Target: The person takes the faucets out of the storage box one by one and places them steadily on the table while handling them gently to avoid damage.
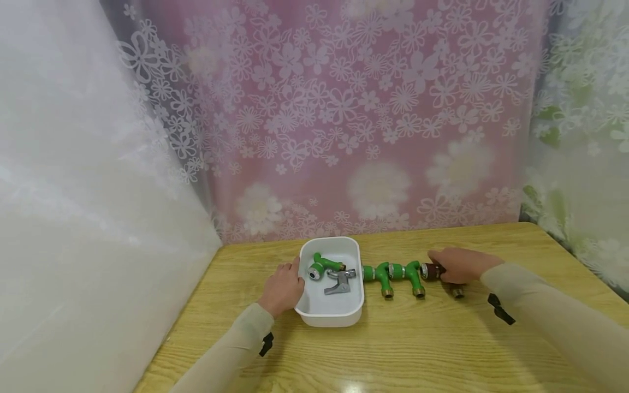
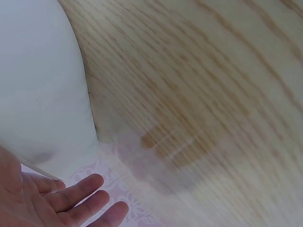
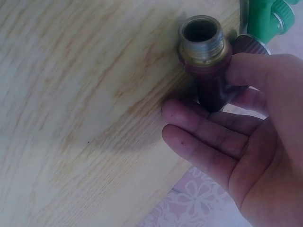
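Note:
My left hand (image 1: 284, 287) is at the left rim of a white plastic basin (image 1: 330, 320), thumb over the rim and the other fingers outside along the wall. In the left wrist view those fingers (image 2: 78, 198) are loosely spread beside the basin's wall (image 2: 42, 85). Inside the basin lie a green tap (image 1: 319, 266) and a silver-grey tap (image 1: 341, 283). With thumb and fingers my right hand (image 1: 464, 265) grips a dark red tap (image 3: 213, 82) at the right end of a row. Its threaded metal outlet (image 3: 203, 40) faces the right wrist camera.
Two green taps (image 1: 382, 275) (image 1: 414, 277) lie in line between the basin and the dark red tap. All stand on a wood-grain table (image 1: 403, 349). A pink floral curtain (image 1: 363, 136) hangs behind the table's back edge, with pale sheets (image 1: 88, 191) at the sides.

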Demonstrator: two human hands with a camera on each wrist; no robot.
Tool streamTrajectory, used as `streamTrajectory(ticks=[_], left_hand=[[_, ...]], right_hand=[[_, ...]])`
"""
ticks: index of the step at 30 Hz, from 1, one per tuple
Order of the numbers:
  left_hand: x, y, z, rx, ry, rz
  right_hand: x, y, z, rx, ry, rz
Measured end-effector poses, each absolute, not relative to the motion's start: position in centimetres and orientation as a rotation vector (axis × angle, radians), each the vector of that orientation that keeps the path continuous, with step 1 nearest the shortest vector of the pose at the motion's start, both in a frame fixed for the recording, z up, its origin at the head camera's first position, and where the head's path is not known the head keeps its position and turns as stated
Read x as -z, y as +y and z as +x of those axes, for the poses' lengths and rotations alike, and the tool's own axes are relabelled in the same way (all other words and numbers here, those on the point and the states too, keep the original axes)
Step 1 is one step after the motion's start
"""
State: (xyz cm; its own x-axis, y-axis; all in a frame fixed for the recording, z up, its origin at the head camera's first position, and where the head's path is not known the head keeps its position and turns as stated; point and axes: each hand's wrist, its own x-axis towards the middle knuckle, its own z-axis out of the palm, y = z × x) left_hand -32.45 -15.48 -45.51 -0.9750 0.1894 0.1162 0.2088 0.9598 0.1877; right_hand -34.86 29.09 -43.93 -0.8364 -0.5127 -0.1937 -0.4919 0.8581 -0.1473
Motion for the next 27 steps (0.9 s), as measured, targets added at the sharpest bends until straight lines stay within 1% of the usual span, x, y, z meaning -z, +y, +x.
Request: streamTrajectory(ticks=[10,27], left_hand=[[45.48,-15.44,-32.39,0.3,-2.977,-0.332],[45.42,-15.43,-32.35,0.298,-2.985,-0.332]], right_hand=[[43.31,28.57,-34.66,0.169,2.799,-0.775],[43.65,28.23,-35.25,0.117,2.797,-0.731]])
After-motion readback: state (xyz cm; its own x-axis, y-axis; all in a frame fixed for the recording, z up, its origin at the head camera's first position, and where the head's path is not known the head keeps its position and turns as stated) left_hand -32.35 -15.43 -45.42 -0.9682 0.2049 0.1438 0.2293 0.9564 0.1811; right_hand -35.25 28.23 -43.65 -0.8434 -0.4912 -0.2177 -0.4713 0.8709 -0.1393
